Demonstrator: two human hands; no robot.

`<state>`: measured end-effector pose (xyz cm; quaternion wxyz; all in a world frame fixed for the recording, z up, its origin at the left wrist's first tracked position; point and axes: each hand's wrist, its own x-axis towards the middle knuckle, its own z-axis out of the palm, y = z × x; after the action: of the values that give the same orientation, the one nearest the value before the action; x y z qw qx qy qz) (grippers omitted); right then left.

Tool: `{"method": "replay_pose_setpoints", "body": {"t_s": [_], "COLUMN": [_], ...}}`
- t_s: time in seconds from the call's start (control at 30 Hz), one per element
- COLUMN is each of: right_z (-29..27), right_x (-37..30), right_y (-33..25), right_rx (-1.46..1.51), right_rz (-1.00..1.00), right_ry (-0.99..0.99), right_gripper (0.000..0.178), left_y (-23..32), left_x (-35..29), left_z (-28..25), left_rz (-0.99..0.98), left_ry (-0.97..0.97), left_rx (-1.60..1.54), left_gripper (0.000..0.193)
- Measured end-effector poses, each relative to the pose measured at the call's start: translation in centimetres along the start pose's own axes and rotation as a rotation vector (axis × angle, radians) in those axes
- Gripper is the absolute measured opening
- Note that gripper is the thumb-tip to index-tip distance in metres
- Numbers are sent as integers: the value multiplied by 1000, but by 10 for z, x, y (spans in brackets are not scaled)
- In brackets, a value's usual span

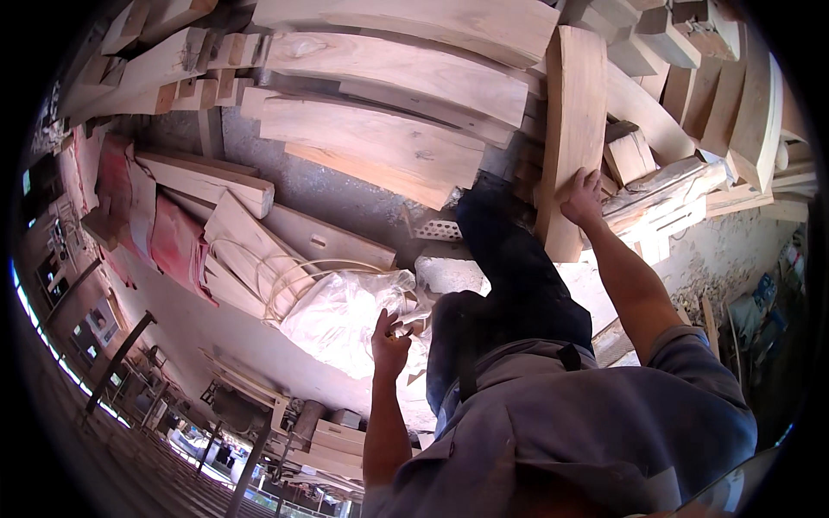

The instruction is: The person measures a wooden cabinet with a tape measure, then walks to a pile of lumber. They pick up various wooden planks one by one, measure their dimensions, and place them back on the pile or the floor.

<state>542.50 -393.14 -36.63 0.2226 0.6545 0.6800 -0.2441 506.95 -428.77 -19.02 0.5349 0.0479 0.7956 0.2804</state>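
Note:
My right hand (583, 200) is on the lower right part of a thick wooden board (573, 121), with its fingers curled against the face and edge. The board stands tilted, its upper end among other pieces of timber. My left hand (391, 347) hangs in front of a bundle of clear plastic sheeting (341, 315), its index finger stretched out and the others partly bent. I see nothing held in it. Both arms are bare below the short sleeves. One dark-trousered leg reaches forward between the timber piles.
Stacked wide planks (371, 129) lie ahead of me. More timber blocks (630, 155) crowd the right side. To the left are leaning boards (250, 233), red sheet material (177, 242) and a loop of thin cane or tubing (272, 289). A perforated block (438, 229) lies near my leg.

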Motion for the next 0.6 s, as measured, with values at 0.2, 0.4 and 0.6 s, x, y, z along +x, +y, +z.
{"method": "replay_pose_setpoints", "body": {"t_s": [0.2,0.4,0.6], "right_z": [38,53,52], "right_x": [6,58,-69], "right_y": [23,95,83], "right_rx": [-85,-150,578], "right_rz": [-161,-209,-234], "right_ry": [211,58,-115], "right_gripper": [88,81,67], "left_y": [0,-54,-284], "left_x": [9,-19,-102], "left_z": [-13,-22,-10], "left_rz": [189,197,130], "left_ry": [67,83,245], "left_rx": [150,-105,-487], "left_gripper": [85,87,57]}}
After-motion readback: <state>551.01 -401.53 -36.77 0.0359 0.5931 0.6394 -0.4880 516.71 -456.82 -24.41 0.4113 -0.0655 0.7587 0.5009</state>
